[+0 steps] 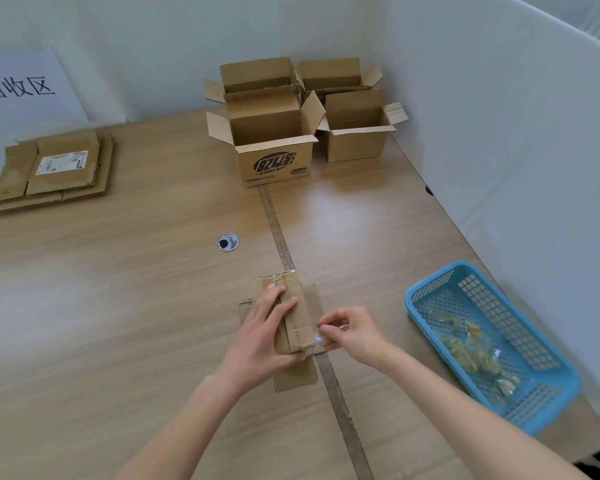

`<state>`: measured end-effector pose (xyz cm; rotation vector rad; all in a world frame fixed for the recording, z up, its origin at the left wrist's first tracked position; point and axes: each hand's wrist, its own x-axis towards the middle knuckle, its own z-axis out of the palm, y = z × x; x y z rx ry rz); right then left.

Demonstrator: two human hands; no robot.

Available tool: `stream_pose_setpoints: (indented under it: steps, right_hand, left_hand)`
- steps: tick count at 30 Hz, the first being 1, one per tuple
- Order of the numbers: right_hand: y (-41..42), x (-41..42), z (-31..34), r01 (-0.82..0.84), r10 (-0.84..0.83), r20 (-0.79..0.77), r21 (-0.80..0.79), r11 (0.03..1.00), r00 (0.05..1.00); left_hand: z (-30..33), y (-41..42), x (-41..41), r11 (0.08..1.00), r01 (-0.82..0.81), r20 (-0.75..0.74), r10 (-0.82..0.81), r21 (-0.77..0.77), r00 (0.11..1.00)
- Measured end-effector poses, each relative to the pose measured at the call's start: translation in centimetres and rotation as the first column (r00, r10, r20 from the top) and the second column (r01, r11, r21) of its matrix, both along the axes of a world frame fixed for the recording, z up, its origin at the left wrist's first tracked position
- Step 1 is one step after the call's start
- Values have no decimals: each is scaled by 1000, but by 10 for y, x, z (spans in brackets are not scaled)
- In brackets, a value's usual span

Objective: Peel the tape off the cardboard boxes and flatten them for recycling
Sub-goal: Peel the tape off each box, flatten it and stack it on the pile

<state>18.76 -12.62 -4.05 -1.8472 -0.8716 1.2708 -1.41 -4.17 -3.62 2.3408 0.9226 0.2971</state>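
A single head-worn view is given, aimed forward and steeply down across the surface. Both forearms are seen entering from the bottom edge, close to the lens. The far corner walls are taken in, bowed by the wide angle.

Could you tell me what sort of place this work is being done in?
Probably a small partitioned desk set up for recycling: a wooden table, a stack of flattened cardboard under a wall sign, open boxes, and a blue basket of peeled tape.
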Motion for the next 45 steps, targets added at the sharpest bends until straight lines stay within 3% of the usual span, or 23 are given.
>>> stream_pose_setpoints:
  steps: [8,13,17,20,22,25,30,34,38,45]
  right_hand:
    - [13,-6,-15,192,-191,179,11,981,965]
    - [7,-11,-14,269,-263,146,-27,963,954]
    - [5,22,1,545,-538,158,-2,839,828]
    - [2,37,18,252,-249,184,5,968,951]
    - [2,28,27,64,-63,240,5,998,969]
    - [2,14,28,-13,5,191,42,999,982]
    - [-7,1,22,-20,20,5,4,1000,1000]
    - [-13,6,24,-11,10,156,4,1000,988]
    - [-10,14,27,44,-52,224,40,998,973]
    - [-27,28,21,196,-230,329,135,971,916]
  left_hand:
    - [-4,10,-10,997,68,-18,-68,43,998]
    - [-4,8,-11,996,76,-43,-74,44,996]
    - [0,11,-18,994,109,-59,-108,15,992]
    - [3,10,-19,994,106,-82,-103,33,991]
    - [4,3,-14,994,62,-97,-52,95,994]
    - [6,-11,-1,976,14,-123,14,218,992]
    - [12,-17,13,980,76,-313,-15,184,950]
    - [21,1,6,954,260,-405,-180,151,897]
    - [30,14,12,907,366,-486,-229,208,844]
    - [29,5,29,893,334,-505,-148,301,850]
